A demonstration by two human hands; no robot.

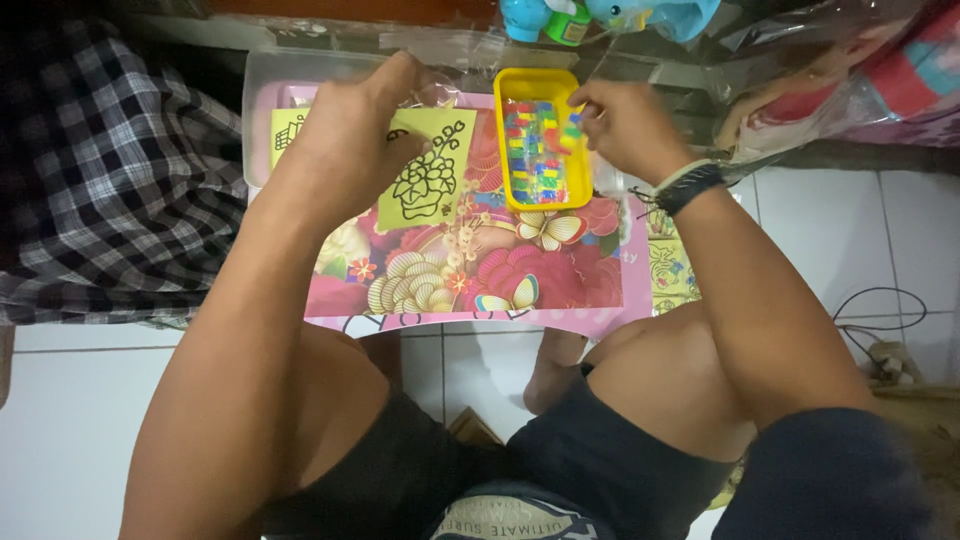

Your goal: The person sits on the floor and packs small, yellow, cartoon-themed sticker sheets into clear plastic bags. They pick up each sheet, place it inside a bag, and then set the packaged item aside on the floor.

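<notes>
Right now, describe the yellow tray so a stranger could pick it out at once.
On the pink floral mat on the low table, look to the far right corner, just beside the right hand. The yellow tray is a small rectangular tub full of tiny multicoloured pieces, unlike the flat yellow card with a black outline drawing.

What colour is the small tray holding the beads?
Yellow rectangular plastic tray, clearest in the head view.

The single head camera looked steeply down from the person's head, close over a low table (560, 320), with knees and tiled floor (90, 400) below.
</notes>
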